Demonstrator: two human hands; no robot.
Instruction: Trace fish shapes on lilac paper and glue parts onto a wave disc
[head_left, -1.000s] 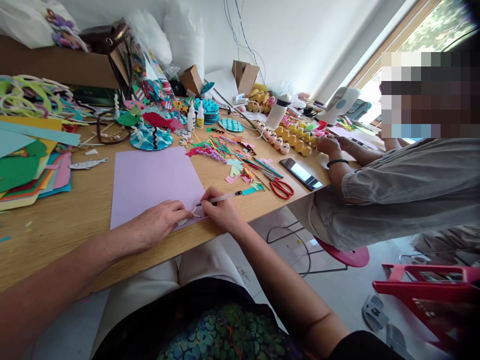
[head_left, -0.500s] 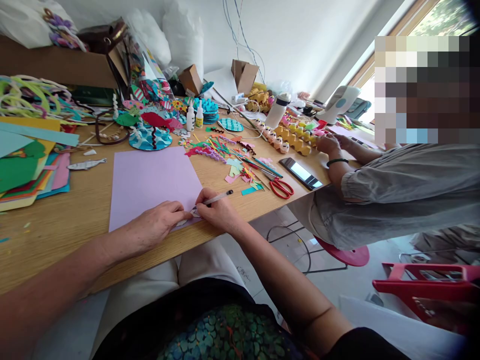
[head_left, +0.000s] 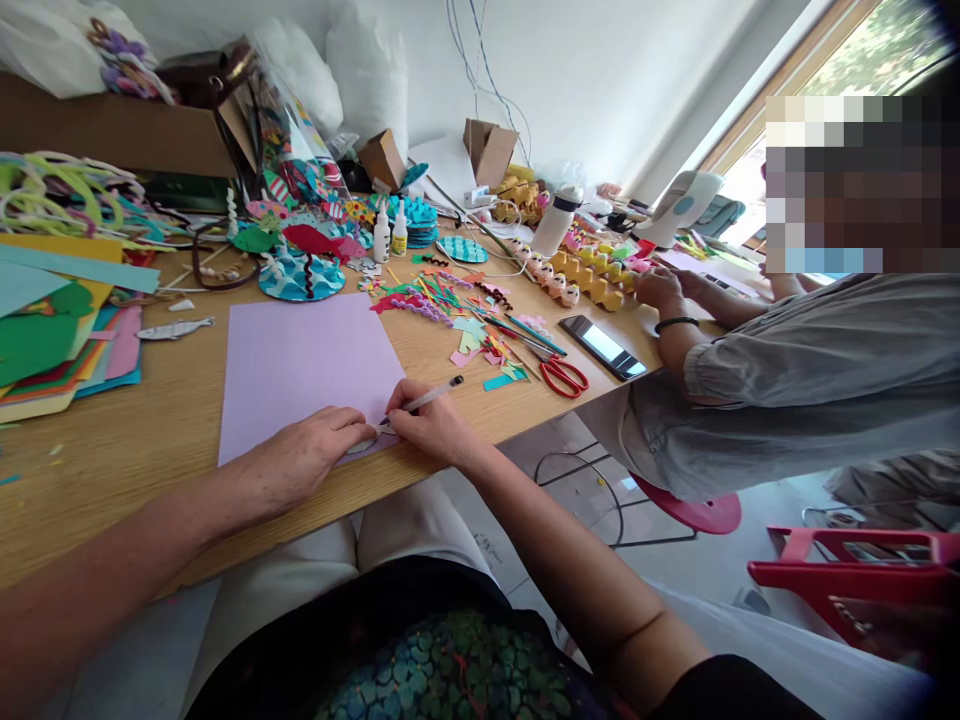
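A purple sheet of paper [head_left: 307,360] lies at the table's front edge. My left hand [head_left: 311,452] rests on its lower part, fingers together, holding down a small whitish paper cutout [head_left: 363,446]. Most of the cutout is under the fingertips; its end looks like a fish tail. Pinched in my right hand [head_left: 427,428] is a pen [head_left: 437,392] with a clear barrel and dark end, its tip at the cutout's right end. A grey fish cutout [head_left: 177,329] sits on the bare wood to the left of the sheet.
Red-handled scissors [head_left: 564,377], a phone [head_left: 603,346] and colourful paper scraps [head_left: 469,340] lie to the right. Behind the sheet stand a blue fish ornament [head_left: 301,278] and glue bottles [head_left: 399,230]. Coloured paper [head_left: 60,330] is stacked left. A co-worker [head_left: 787,350] sits at the right.
My right hand and the pen have shifted slightly left along the cutout. The left hand stays pressed down in nearly the same place.
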